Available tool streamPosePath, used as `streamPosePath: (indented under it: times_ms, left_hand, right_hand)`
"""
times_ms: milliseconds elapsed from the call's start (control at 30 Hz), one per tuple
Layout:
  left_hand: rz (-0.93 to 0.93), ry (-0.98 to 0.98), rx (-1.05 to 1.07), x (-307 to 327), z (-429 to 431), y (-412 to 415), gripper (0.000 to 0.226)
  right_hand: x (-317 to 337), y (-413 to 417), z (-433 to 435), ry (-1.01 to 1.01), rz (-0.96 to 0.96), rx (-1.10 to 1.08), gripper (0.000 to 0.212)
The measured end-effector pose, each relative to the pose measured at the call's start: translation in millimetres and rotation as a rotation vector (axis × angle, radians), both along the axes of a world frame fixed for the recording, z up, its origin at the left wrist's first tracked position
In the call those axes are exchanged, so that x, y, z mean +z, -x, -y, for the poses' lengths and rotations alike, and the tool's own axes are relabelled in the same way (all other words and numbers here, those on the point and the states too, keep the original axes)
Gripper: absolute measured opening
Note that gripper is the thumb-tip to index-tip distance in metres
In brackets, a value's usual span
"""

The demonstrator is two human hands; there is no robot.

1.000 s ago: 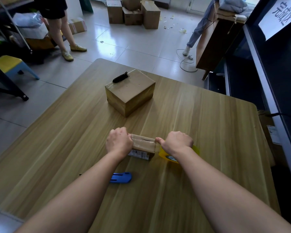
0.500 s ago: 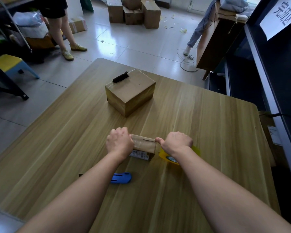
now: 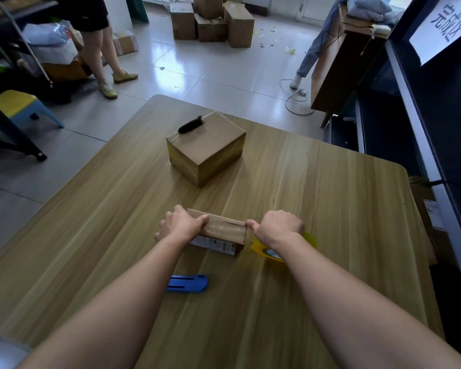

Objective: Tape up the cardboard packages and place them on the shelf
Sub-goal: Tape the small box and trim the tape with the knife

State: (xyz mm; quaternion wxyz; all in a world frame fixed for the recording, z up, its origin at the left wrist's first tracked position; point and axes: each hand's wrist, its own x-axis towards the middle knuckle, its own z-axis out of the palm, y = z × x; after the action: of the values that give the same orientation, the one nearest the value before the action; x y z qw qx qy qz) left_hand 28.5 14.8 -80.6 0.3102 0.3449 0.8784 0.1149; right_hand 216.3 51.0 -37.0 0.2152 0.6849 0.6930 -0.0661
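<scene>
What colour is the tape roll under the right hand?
Yellow. The tape roll shows partly beneath the right hand, clearest in the head view.

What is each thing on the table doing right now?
Small box: lying flat, gripped at both ends.
Left hand: closed on the box's left end.
Right hand: holding the yellow tape roll.
Big box: closed, untouched.
Blue cutter: lying on the table.
</scene>
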Motion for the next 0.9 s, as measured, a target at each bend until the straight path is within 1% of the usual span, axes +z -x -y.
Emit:
streamPosePath:
  times_ms: [100,167,200,267,367,400,467,533,600,633,700,833,900]
  left_hand:
    - [-0.082,-0.017,-0.040,5,2,-9,0.068]
    - [-0.150,-0.045,-0.101,9,6,-19,0.071]
    - [-0.205,-0.065,-0.164,11,9,-25,0.075]
    - [-0.297,-0.143,-0.357,12,13,-35,0.075]
    - [-0.355,-0.287,-0.785,10,14,-46,0.062]
    - [-0.363,-0.306,-0.913,9,14,-49,0.059]
    - [-0.359,-0.266,-1.073,6,17,-50,0.061]
    - [-0.363,-0.181,-1.155,1,21,-47,0.072]
    - [-0.403,-0.118,-1.209,-2,24,-43,0.088]
    - [-0.418,-0.098,-1.227,-4,24,-42,0.093]
    - [-0.430,-0.080,-1.249,-4,22,-40,0.092]
    - [-0.430,-0.101,-1.255,1,17,-38,0.082]
    - [-0.490,-0.145,-1.226,6,16,-35,0.074]
  right_hand:
    - [1,-1,-2,0.024,-0.034,-0.026,0.062]
    - [1,-2,-2,0.028,-0.053,-0.041,0.064]
    - [0,-3,-2,0.030,-0.069,-0.047,0.065]
    - [0,-4,-4,0.039,-0.113,-0.061,0.064]
    - [1,-6,-6,0.065,-0.178,-0.092,0.060]
    - [2,-7,-7,0.068,-0.194,-0.101,0.059]
    - [3,-9,-7,0.066,-0.208,-0.115,0.057]
    - [3,-10,-7,0.063,-0.212,-0.120,0.057]
    - [2,-10,-7,0.071,-0.212,-0.118,0.059]
    - [1,-10,-6,0.076,-0.210,-0.118,0.059]
    - [3,-10,-6,0.085,-0.217,-0.121,0.060]
    - [9,-9,-6,0.151,-0.302,-0.164,0.057]
    - [13,-6,-6,0.211,-0.360,-0.198,0.056]
